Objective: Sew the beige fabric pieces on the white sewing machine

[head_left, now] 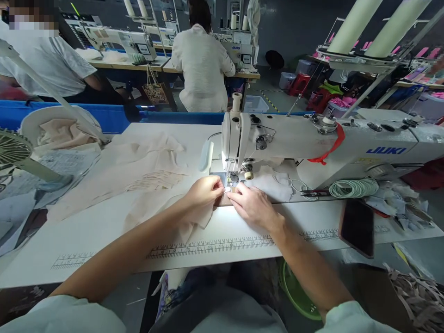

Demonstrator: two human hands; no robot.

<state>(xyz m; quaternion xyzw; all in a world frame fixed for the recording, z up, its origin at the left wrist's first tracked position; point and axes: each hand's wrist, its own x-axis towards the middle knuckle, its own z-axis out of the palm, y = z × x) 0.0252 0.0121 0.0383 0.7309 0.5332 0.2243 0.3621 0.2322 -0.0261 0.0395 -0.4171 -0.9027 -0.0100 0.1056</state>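
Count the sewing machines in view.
4: the near JUKI machine, the back-left machine, a third machine right of it, a fourth machine facing the seated person. Others may be hidden.

head-worn view, facing down, close over table (104,240)

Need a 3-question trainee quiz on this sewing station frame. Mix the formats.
1. True or false: the dark phone lies to the left of the left hand.
2. Which brand is printed on the sewing machine? A) JUKI B) Singer C) Brother
3. Fill in: the left hand and right hand meet on the beige fabric right by the machine's ____.
Key: 1 false, it lies off to the right; 2 A; 3 needle.
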